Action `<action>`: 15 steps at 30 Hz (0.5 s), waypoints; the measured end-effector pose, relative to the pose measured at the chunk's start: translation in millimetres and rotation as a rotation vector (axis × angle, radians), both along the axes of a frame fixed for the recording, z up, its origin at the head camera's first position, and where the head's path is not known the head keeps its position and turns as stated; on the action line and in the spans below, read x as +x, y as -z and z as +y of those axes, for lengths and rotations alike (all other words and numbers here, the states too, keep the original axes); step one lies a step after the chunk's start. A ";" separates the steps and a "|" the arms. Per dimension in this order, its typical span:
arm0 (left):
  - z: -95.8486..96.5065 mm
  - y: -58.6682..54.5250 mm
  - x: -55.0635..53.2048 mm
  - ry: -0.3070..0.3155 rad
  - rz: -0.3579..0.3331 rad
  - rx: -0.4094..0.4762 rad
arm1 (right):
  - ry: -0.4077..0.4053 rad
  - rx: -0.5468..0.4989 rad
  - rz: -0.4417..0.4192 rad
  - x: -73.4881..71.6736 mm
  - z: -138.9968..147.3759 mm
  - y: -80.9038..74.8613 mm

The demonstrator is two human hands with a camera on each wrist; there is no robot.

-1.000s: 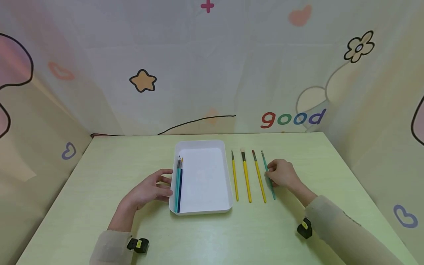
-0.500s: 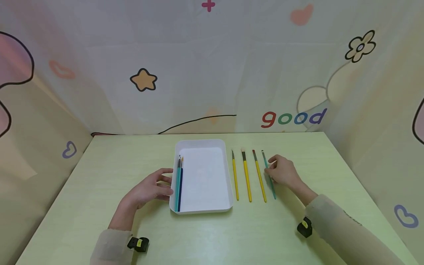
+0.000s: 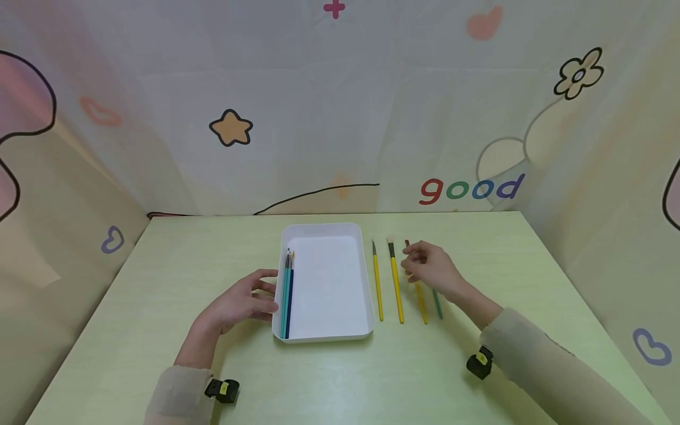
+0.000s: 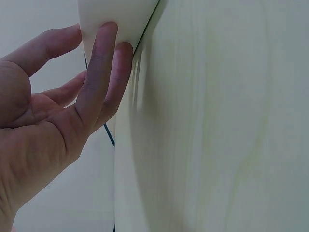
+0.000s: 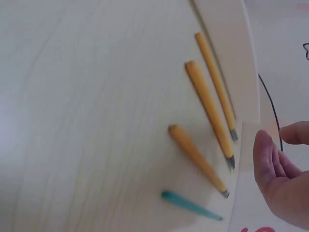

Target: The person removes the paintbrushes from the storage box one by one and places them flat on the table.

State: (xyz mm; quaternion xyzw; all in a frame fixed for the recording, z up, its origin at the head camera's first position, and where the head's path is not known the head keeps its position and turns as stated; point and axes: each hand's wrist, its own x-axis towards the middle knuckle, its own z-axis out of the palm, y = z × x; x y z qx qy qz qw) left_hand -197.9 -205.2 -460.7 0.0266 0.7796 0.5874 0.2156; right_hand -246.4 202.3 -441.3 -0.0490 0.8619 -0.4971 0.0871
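My left hand (image 3: 239,304) rests its fingertips against the left side of a white tray (image 3: 329,289); the left wrist view shows those fingers extended on the tray wall (image 4: 123,12). Inside the tray, teal and dark blue paintbrushes (image 3: 289,304) lie along its left edge. My right hand (image 3: 434,268) hovers over a yellow paintbrush (image 3: 421,304) with a reddish-brown tip, hiding part of it. It also covers most of a teal paintbrush (image 3: 438,306) beside it. In the right wrist view, the right hand (image 5: 285,181) has thumb and fingers apart, nothing between them.
Two more yellow paintbrushes, a thin one (image 3: 378,289) and a thicker one (image 3: 395,289), lie between the tray and my right hand. The pale wooden tabletop (image 3: 329,383) meets a printed curtain (image 3: 319,130) behind and at both sides.
My right hand has moved left from beside the teal paintbrush to above the rightmost yellow one. That teal paintbrush still lies on the table. My left hand has stayed at the tray.
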 end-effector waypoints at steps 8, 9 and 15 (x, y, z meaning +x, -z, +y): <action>0.4 0.1 -0.1 -0.005 -0.005 -0.002 | -0.125 -0.218 -0.156 4.8 -22.9 -14.9; 0.3 -0.3 0.1 -0.005 -0.003 -0.005 | -0.142 -0.226 -0.168 4.7 -25.5 -15.7; 0.5 -1.8 0.4 -0.013 -0.012 -0.005 | -0.212 -0.292 -0.237 6.0 -41.8 -17.9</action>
